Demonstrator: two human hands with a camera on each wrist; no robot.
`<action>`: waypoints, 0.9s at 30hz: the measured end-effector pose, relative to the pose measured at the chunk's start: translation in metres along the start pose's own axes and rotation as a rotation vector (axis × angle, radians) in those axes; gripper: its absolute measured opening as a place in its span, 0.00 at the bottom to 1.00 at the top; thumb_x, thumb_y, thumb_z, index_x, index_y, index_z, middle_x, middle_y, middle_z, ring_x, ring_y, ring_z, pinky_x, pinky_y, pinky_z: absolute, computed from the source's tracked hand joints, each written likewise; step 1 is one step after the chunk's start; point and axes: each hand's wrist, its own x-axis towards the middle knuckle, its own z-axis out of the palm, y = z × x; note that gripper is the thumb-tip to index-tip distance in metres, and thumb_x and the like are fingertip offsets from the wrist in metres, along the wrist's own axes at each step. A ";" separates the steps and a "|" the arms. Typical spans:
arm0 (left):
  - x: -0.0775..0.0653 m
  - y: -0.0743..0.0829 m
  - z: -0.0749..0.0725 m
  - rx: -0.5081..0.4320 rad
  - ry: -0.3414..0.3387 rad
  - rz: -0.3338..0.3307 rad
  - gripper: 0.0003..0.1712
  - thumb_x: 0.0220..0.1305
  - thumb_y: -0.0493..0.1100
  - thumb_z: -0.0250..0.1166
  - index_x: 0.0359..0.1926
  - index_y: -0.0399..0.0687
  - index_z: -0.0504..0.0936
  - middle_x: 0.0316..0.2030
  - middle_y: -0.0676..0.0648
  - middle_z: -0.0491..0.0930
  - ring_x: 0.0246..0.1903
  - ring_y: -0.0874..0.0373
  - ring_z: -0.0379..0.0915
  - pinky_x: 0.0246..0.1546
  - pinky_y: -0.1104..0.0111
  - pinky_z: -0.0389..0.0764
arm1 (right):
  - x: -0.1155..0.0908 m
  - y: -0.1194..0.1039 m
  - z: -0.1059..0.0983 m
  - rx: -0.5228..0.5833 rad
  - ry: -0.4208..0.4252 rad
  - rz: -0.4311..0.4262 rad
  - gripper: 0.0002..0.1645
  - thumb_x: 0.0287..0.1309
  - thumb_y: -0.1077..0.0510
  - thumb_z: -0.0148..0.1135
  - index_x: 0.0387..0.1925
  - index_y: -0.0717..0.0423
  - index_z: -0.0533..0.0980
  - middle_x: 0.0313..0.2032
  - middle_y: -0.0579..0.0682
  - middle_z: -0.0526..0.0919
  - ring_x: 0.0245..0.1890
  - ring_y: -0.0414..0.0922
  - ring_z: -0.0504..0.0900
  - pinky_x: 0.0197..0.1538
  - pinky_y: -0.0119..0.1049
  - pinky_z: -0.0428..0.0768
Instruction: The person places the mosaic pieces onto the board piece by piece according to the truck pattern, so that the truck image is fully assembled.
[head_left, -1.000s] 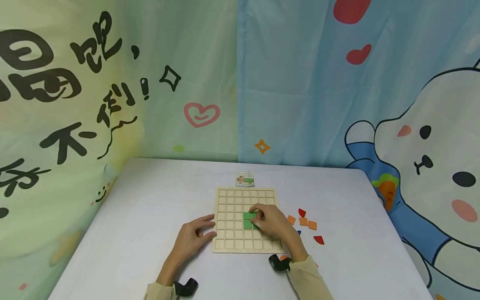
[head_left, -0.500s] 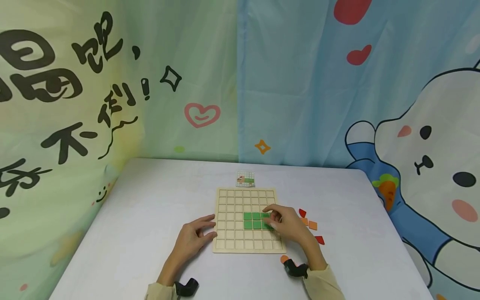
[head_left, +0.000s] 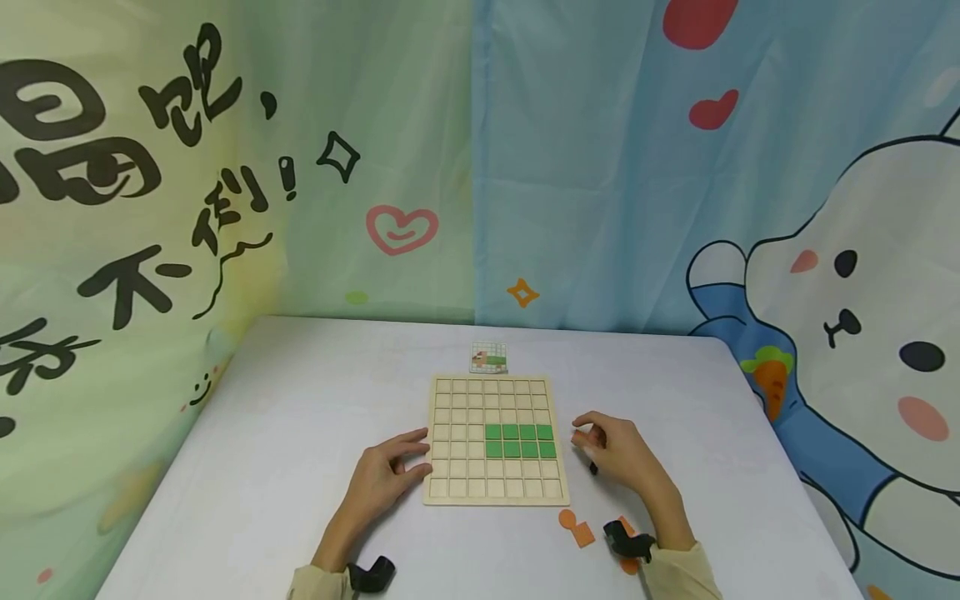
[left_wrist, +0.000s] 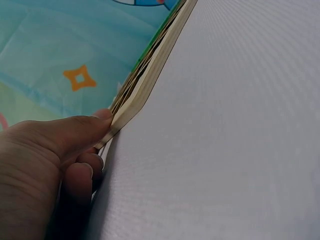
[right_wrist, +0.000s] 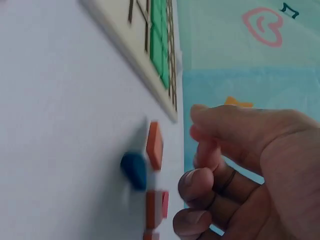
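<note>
Moved rightward off the gridded board (head_left: 495, 471), the right hand (head_left: 618, 452) is half-curled beside it, any hold unclear; the loosely spread left hand (head_left: 384, 477) touches the board's left edge. Eight green tiles (head_left: 528, 433) sit on the board.

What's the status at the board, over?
Left grip touching left edge of board. Right grip off its right side, contents unclear. Eight green tiles on grid, nothing covering them.
</note>
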 end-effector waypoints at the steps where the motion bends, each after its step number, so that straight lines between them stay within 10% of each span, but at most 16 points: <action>1: 0.000 0.000 0.000 -0.005 0.000 0.002 0.18 0.57 0.41 0.82 0.49 0.45 0.92 0.61 0.45 0.87 0.18 0.72 0.63 0.21 0.77 0.67 | -0.001 0.002 -0.001 -0.010 -0.002 0.015 0.14 0.67 0.60 0.70 0.52 0.58 0.84 0.24 0.45 0.75 0.26 0.39 0.70 0.31 0.31 0.69; 27: 0.000 0.001 -0.002 -0.013 -0.019 -0.032 0.18 0.56 0.40 0.82 0.49 0.47 0.93 0.62 0.47 0.87 0.19 0.70 0.65 0.22 0.77 0.66 | -0.003 0.018 0.002 -0.127 -0.001 0.080 0.15 0.62 0.58 0.74 0.47 0.60 0.82 0.24 0.45 0.71 0.27 0.41 0.69 0.31 0.32 0.64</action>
